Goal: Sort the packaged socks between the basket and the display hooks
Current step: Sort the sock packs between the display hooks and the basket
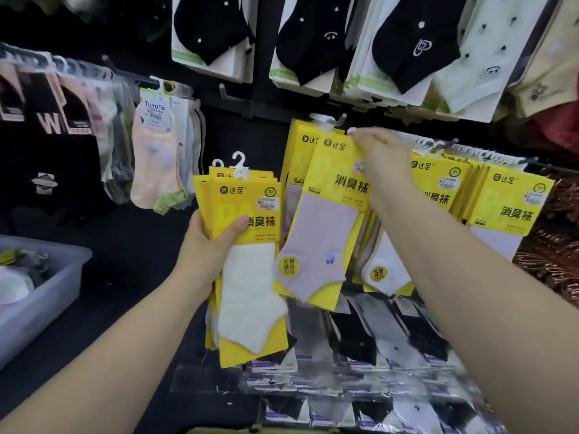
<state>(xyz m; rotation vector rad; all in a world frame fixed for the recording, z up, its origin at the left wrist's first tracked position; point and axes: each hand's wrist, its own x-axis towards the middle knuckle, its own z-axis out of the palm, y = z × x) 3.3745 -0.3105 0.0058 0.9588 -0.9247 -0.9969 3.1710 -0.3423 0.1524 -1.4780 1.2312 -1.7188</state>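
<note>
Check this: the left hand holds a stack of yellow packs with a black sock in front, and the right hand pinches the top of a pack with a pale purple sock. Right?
Not quite. The head view shows the front sock of the stack in the left hand is white, not black. The right hand does pinch the top of the pale purple sock pack.

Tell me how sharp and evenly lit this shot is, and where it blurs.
Head view: the yellow pack stack in the left hand is bright and readable; the right hand pinching the lilac sock pack is smeared; upper left corner dark and soft; the basket at the left edge looks soft.
</note>
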